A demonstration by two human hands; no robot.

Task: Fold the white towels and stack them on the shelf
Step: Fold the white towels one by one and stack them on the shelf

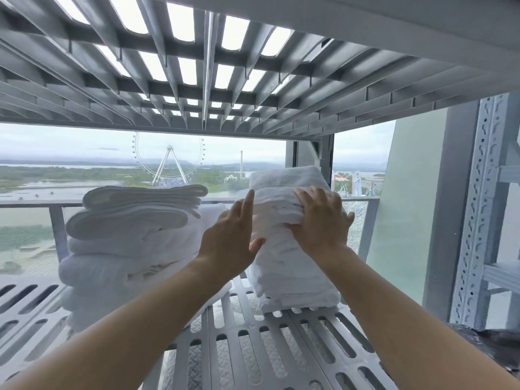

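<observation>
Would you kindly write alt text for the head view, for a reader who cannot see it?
A person's right hand rests on the right stack of folded white towels on a slatted shelf, the left hand open beside it. A larger towel stack sits left; a Ferris wheel shows beyond.

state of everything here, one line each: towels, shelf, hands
left towel stack: folded, piled unevenly on shelf
right towel stack: folded, standing neat on shelf
shelf: slatted, holds both stacks
left hand: open, fingers straight, beside right towel stack
right hand: flat, pressing right towel stack's front
</observation>
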